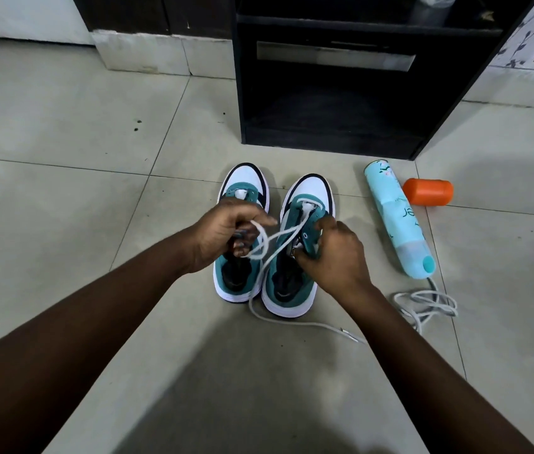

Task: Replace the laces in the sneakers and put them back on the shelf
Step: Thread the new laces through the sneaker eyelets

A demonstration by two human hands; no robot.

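Note:
Two teal and white sneakers stand side by side on the tiled floor, toes pointing away: the left sneaker [244, 181] and the right sneaker [308, 191]. A white lace [278, 235] runs from the right sneaker's lowest eyelets to my left hand [223, 234], which is closed on one strand. The lace's other end trails on the floor in front of the shoes. My right hand [331, 253] grips the right side of the right sneaker's eyelet flap. A second white lace [426, 304] lies coiled on the floor to the right.
A black shelf unit [331, 103] with an open lower compartment stands just behind the sneakers. A light blue spray can [396, 221] lies on the floor at the right, with an orange cap [427, 191] beside it.

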